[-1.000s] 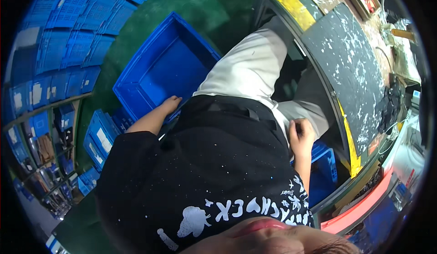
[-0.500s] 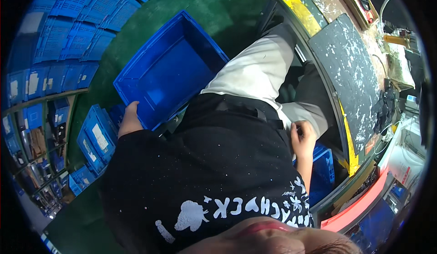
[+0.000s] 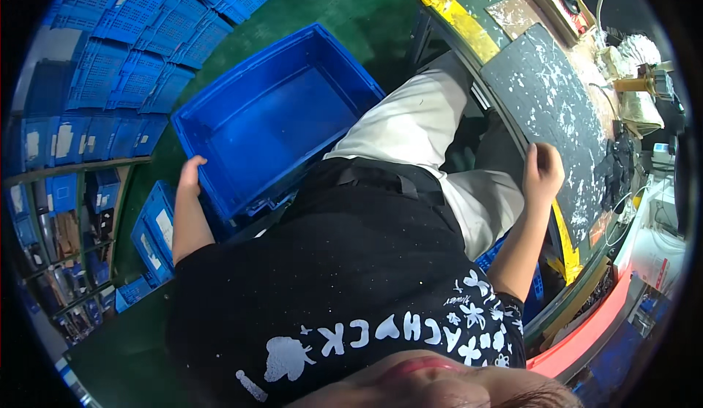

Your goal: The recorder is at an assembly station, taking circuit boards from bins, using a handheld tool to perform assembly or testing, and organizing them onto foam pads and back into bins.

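A big blue plastic bin (image 3: 278,126) stands on my left, its inside bare to view. At its near left corner my left hand (image 3: 192,171) is closed on the rim; some of its fingers are hidden. My right hand (image 3: 543,174) is raised by the near edge of the workbench, its fingers curled in, and nothing shows in it. A dark grey mat (image 3: 545,108) spotted with white lies on the bench just beyond that hand.
Stacked blue crates (image 3: 117,64) rise at the far left above a shelf rack (image 3: 80,225). The workbench's corner has yellow tape (image 3: 461,20). More blue bins (image 3: 154,225) sit behind my left arm. A green floor (image 3: 322,5) shows beyond the big bin.
My right hand has risen from beside my thigh to the bench edge. The big bin sits flatter and a little farther left, and my left hand has moved left with its corner.
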A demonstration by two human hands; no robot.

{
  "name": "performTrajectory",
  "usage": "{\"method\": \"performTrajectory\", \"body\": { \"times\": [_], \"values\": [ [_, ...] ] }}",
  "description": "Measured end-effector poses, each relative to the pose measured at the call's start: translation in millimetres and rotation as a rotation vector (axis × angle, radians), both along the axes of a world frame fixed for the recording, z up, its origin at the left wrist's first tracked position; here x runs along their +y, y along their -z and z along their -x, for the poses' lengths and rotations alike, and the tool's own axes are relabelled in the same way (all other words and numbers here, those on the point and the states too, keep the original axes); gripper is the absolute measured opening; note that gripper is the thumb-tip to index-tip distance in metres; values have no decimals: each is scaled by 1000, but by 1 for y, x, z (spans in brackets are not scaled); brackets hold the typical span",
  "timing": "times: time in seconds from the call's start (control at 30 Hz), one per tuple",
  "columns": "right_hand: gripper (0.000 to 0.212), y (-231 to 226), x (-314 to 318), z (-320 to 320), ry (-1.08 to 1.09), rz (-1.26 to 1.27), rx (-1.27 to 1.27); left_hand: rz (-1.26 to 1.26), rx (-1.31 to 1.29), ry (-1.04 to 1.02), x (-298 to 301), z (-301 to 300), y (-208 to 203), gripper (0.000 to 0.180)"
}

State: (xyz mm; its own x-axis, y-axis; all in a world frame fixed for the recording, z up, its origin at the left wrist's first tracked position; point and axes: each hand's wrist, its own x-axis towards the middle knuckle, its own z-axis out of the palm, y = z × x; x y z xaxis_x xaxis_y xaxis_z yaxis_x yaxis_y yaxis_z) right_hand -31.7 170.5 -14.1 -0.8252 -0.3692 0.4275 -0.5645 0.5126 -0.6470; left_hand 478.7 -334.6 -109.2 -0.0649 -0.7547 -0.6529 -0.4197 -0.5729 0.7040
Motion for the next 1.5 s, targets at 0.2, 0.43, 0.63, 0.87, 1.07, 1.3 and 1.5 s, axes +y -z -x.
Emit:
{"method": "performTrajectory", "body": {
  "times": [0.2,0.43,0.63,0.87,1.07,1.3,1.5],
  "values": [
    [11,7,-7,4,56,-16,43,499,-134,242,-31,101,-126,17],
    [11,7,8,4,84,123,-54,660,-397,660,-121,266,-199,21],
    [10,11,11,5,112,147,-155,811,-520,800,-149,370,-253,26],
    [6,7,7,3,105,188,-207,687,-466,702,-280,403,-212,26],
    [3,4,7,5,136,101,-219,533,-264,617,-268,473,-89,26],
    [4,10,19,0,147,28,-96,486,-286,607,-236,549,55,41],
    [4,7,17,-4,155,-13,-75,492,-262,579,-201,580,144,52]
  ]
}}
